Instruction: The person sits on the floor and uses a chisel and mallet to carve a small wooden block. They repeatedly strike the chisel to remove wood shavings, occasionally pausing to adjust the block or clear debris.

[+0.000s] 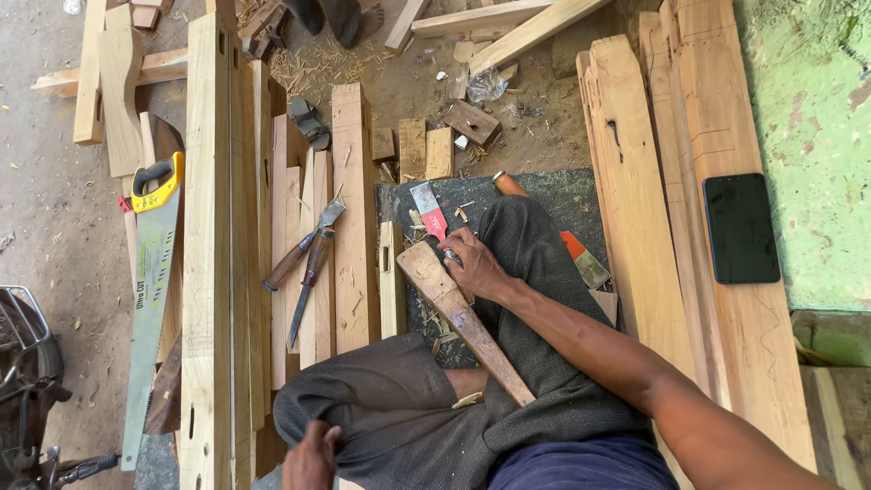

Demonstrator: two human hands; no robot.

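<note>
I sit on the ground with my legs in grey trousers (535,272). My right hand (476,268) is closed around the handle end of a chisel with a red and grey blade (428,210), which points away from me over a dark mat (562,195). A wooden mallet (467,322) lies slanted across my leg, right under that hand. Just left of it stands a short wooden piece with a slot (392,281). My left hand (308,454) rests on my left knee at the bottom edge, with nothing seen in it.
Long planks (213,254) lie to the left, with a yellow-handled hand saw (150,272) and two wooden-handled chisels (307,263). A dark phone (739,227) lies on planks (635,209) at the right. An orange-handled tool (581,256) sticks out beside my leg. Offcuts and another person's foot (349,18) are at the top.
</note>
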